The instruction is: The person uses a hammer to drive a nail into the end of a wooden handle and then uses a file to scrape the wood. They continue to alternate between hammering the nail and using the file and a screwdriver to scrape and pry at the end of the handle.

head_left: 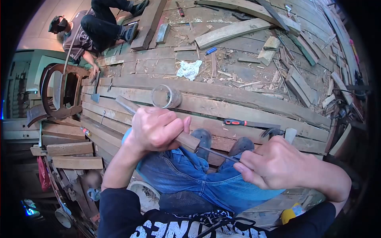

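Observation:
My left hand [158,129] is closed around a wooden handle [187,141], and a flat bar [125,104] extends from the hand's other side. A thin metal rod [216,154] meets the handle's right end. My right hand [274,162] grips the rod's other end with its fingers closed. Both hands are above my jeans. Behind my left hand stands a glass jar [166,96] on the planks. A tool with an orange and black handle [235,122] lies beyond the rod, near my shoes.
Another person [89,33] sits at the upper left, a hand at a hatchet-like tool [95,91]. A curved wooden frame [49,89] stands at the left. Wood offcuts [234,35], a white cloth [189,70] and a blue lighter-like object [211,50] lie on the floor.

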### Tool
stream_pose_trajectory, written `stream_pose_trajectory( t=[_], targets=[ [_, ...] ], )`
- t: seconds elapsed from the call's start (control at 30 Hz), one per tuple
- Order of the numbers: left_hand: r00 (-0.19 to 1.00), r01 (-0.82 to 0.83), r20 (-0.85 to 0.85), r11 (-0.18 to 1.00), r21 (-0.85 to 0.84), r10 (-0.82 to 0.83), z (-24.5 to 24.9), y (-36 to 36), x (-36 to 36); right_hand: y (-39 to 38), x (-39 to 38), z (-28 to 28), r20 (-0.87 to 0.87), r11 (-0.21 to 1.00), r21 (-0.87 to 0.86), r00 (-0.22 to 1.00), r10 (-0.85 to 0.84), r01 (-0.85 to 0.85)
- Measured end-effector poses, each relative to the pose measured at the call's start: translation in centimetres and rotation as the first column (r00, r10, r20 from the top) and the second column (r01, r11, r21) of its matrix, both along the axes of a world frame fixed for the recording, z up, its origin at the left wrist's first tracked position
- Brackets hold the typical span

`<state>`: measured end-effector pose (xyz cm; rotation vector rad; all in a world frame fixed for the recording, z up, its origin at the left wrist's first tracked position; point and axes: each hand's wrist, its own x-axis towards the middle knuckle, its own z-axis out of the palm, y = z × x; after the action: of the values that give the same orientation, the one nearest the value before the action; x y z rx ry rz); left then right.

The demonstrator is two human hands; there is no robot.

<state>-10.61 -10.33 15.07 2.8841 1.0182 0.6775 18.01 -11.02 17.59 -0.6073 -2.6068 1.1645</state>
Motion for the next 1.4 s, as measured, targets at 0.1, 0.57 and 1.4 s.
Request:
stream_pose_trajectory(
  t=[0.1, 0.57, 1.4],
  targets=[
    [1.000, 0.005, -0.009, 0.999, -0.032, -0.006, 0.0, 0.2, 0.1, -0.1, 0.1, 0.1, -0.025, 1.000, -0.023, 1.000, 0.002, -0.003],
    [1.000, 0.015, 0.005, 1.000, -0.025, -0.015, -0.7, 0.0, -1.3, -0.6, -0.4, 0.1, -0.021, 1.000, -0.009, 1.000, -0.021, 0.021],
    [0.926, -0.370, -0.289, 0.735, -0.568, 0.244, -3.7, 2.2, 0.2, -17.4, 10.2, -33.9, 0.514, 0.150, 0.261, -0.006, -0.858, 0.953]
  ],
)
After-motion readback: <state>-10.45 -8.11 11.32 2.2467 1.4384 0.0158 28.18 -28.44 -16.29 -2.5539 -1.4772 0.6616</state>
